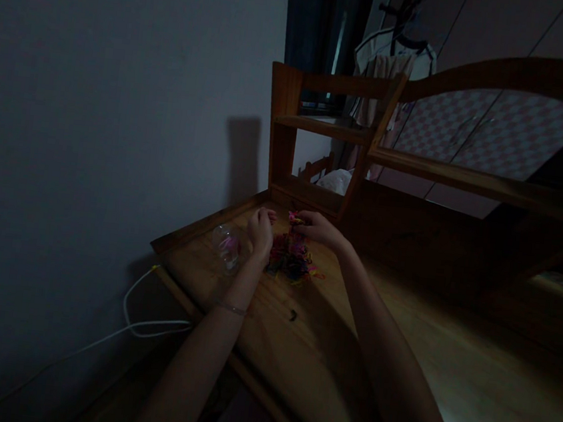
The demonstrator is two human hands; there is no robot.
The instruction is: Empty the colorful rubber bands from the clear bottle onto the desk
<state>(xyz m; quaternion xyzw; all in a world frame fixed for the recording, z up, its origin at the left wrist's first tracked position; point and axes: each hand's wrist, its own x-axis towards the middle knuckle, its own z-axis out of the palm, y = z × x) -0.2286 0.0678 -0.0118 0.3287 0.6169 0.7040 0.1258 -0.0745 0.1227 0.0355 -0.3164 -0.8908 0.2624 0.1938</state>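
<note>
The person's right hand (pixel 316 227) reaches in over the desk (pixel 269 330) with its thumb and fingers brought together, pinching a small tuft (pixel 293 219) of pink and yellow bands. The tuft shows at the fingertips, on the side facing the left hand (pixel 260 232). That hand is bent at the wrist with its fingers curled inward; whether they close on anything cannot be told. The two hands are near each other but apart.

Just below and between them, a tangled pile of bands (pixel 292 260) in pink, red, yellow and dark colours lies on the desk, toward its far left corner. The pile is a loose heap without one clear direction, though a few loops stick out to the right along the wood. The tuft is too small and dim to show a long axis.

To the left of the left hand is a clear plastic container (pixel 226 249), with something pink showing through it. Its long axis runs from upper left to lower right in the view; which end is its mouth cannot be made out. A small dark piece (pixel 293 315) lies by itself nearer the person.
</note>
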